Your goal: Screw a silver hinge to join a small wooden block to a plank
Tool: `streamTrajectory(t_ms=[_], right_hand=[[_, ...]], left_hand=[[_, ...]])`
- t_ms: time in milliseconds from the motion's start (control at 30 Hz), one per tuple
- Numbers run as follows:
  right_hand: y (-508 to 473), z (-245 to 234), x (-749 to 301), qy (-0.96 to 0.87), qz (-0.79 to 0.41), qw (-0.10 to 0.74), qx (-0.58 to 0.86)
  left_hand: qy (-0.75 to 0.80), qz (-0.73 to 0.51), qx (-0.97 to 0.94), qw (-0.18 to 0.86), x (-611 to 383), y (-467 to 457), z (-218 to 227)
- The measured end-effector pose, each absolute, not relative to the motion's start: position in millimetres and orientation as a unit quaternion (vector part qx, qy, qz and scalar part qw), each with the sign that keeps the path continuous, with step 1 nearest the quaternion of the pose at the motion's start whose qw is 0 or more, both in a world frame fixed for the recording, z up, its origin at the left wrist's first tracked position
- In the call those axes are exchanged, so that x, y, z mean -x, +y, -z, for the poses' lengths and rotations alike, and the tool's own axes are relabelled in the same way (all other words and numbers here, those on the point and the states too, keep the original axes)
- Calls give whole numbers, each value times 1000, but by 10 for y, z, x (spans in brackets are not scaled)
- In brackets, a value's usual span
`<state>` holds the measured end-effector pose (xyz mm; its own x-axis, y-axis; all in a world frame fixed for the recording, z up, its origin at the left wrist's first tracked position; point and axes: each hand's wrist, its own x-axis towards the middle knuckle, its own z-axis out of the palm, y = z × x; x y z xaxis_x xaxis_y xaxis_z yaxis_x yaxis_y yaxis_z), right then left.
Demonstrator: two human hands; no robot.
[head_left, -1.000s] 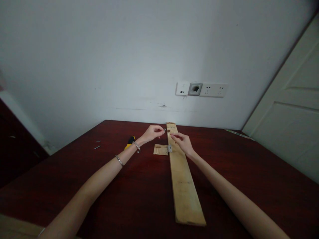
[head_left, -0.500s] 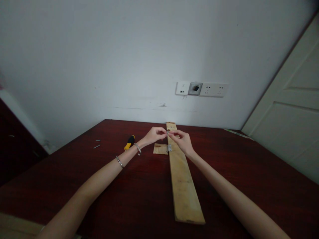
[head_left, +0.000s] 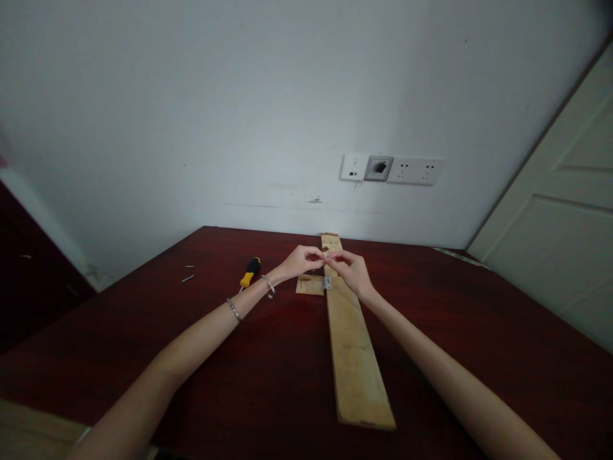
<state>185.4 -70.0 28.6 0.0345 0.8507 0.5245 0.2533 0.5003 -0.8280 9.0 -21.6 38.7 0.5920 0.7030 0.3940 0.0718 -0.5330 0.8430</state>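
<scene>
My left hand (head_left: 301, 261) and my right hand (head_left: 351, 271) meet fingertip to fingertip above a long wooden board (head_left: 359, 358). Both are closed in a pinch around something tiny and pale that I cannot make out. Just nearer than the fingers, a metal hinge (head_left: 327, 282) lies at the board's left edge, where a short wooden piece (head_left: 310, 285) joins it from the left. Beside my left forearm rests a screwdriver (head_left: 249, 273) with a yellow and black handle, its shaft partly hidden by the arm.
Two small metal pieces, one a thin screw-like rod (head_left: 188, 278), lie on the dark red table (head_left: 268, 370) at left. The table's far edge meets a white wall (head_left: 268, 128) carrying socket plates (head_left: 416, 171). A pale door (head_left: 569, 236) stands at right.
The view has shifted slightly. Both hands keep nearly the same place over the board, their fingertips still together, with small finger movements.
</scene>
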Motion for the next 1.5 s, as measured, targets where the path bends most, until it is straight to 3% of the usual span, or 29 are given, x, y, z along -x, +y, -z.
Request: streamTrajectory(t_ms=[167,500,1033,1500], right_hand=[[-600,-145,-1979,-632,-258,572,455],[-526,227,-2140,-688,-271,491,461],[-550,249,-2185,-725,-302,423,452],[-571,238,-2206,-770,-248,402,429]], left_hand=[[267,-361,-781,434,-39,-168,-392],[347,-453,-679,462,92,2,-388],[358,-451,-661,481,119,23,-364],[360,-441,-663,486,133,21,-354]])
